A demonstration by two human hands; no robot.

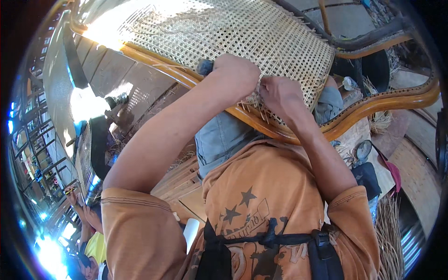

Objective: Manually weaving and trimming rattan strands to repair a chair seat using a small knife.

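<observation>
A woven cane panel (224, 35) fills a curved, varnished wooden frame (163, 65) lying across my lap. My left hand (236, 70) is closed over the panel near the frame's near edge. Out of its left side sticks the dark, rounded end of a tool (204, 66); the rest is hidden by the hand. Close by on the right, my right hand (282, 93) is closed in a pinch at the weave. What its fingertips hold is too small to tell. Loose cane ends (263, 112) poke up along the rim just below both hands.
A curved wooden rail (382, 103) with a row of holes extends to the right. Bundled cane strands (389, 233) lie at the lower right, near a small round glass-like item (363, 149). Another cane-panelled piece (56, 70) stands at left. A person in yellow (96, 247) is at lower left.
</observation>
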